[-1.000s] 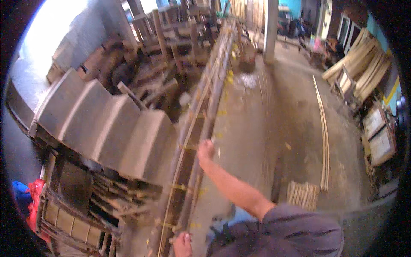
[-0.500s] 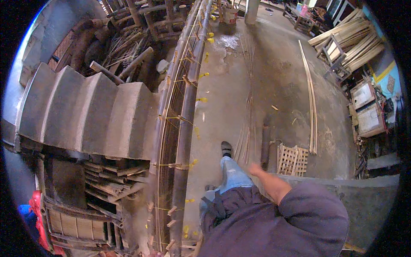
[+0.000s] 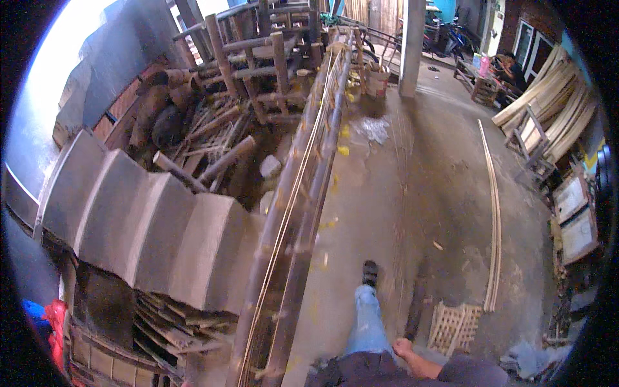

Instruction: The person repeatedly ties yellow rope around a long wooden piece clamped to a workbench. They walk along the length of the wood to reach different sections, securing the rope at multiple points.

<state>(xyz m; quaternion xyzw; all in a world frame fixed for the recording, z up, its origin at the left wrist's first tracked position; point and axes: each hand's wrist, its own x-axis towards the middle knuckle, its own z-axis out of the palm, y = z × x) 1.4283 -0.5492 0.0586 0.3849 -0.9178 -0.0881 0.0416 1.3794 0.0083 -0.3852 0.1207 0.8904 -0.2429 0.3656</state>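
Pale woven lattice [image 3: 445,326] rests on the floor [image 3: 451,174], right of the right hand [image 3: 404,348]. That grip is curled; I cannot tell around what, if anything. Lattice seems light, stiff, best held by an edge.

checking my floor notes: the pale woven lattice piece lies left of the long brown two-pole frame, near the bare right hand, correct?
Not left: the head view shows the pale woven lattice piece lying right of the long brown two-pole frame, near the bare right hand.
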